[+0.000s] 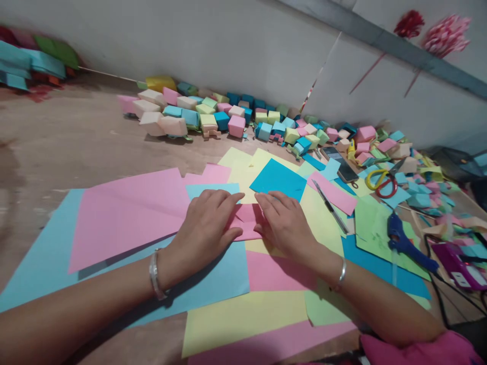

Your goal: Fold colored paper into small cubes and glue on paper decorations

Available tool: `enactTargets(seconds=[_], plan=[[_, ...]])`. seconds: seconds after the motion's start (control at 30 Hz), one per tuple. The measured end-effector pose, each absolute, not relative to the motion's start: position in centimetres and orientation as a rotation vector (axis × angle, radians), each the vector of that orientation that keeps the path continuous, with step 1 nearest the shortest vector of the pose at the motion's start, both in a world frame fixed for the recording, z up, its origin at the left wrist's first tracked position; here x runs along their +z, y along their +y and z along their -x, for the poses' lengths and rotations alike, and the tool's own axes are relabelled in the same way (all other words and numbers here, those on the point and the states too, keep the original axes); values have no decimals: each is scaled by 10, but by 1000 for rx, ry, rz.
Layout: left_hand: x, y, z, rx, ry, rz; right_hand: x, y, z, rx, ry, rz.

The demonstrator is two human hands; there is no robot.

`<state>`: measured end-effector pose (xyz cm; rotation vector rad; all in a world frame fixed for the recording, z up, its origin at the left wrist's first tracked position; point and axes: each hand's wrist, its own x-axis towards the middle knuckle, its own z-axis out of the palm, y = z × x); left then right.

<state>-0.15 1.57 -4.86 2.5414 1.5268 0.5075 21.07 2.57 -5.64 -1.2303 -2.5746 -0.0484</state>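
Note:
A small folded piece of pink paper [246, 223] lies between my hands, above layered coloured sheets. My left hand [209, 215] holds its left side, fingers together on top and thumb at the near edge. At its right side, my right hand [283, 218] grips it the same way, its thumb partly hidden. Under my left hand is a large light blue sheet [213, 274], with a big pink sheet [133, 213] to the left. A dark blue square of paper [279, 180] rests just beyond my right hand.
Many small folded paper blocks [236, 126] line the wall. On the right are a craft knife [329, 205], a phone [340, 165], scissors [381, 182], a blue glue gun [409, 243] with a cord, and a purple box [458, 266]. Paper flowers [447, 35] hang upper right.

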Motion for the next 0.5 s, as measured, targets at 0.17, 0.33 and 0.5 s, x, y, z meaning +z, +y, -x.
enactTargets(seconds=[0.17, 0.33, 0.5], plan=[[-47, 21, 2, 494, 1498, -2451, -57, 29, -211, 8, -2478, 1160], [-44, 19, 5, 461, 1320, -2561, -58, 24, -212, -133, -2481, 985], [-40, 11, 5, 250, 1263, -2728, -52, 8, -216, -271, -2735, 820]])
